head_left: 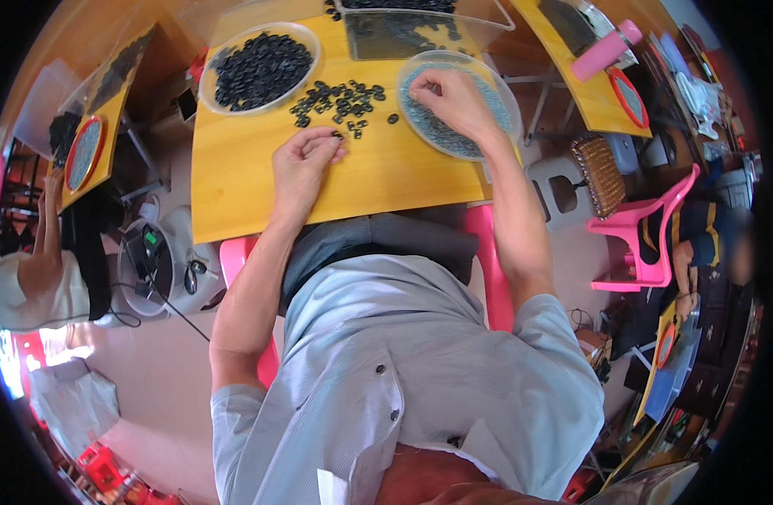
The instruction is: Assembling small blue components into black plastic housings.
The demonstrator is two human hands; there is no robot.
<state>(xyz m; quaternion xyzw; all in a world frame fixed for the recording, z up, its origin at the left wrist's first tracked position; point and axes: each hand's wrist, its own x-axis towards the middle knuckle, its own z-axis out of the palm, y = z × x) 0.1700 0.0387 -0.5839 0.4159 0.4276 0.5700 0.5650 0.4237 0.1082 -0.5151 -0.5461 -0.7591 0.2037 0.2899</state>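
Pinching a black piece (337, 135) inside the near edge of the counter (386, 172), the left hand (305, 162) could lose it in the loose pile (340, 103) if its grip slackens, while the right hand (454, 99), grip unclear, could tip the bowl (513, 105) at the right edge by snagging it.

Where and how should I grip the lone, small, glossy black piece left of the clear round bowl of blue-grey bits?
Probably pinch the small glossy black piece by opposite edges, from above and the near side: it lies low, apart from the loose black cluster, with yellow tabletop showing in front.
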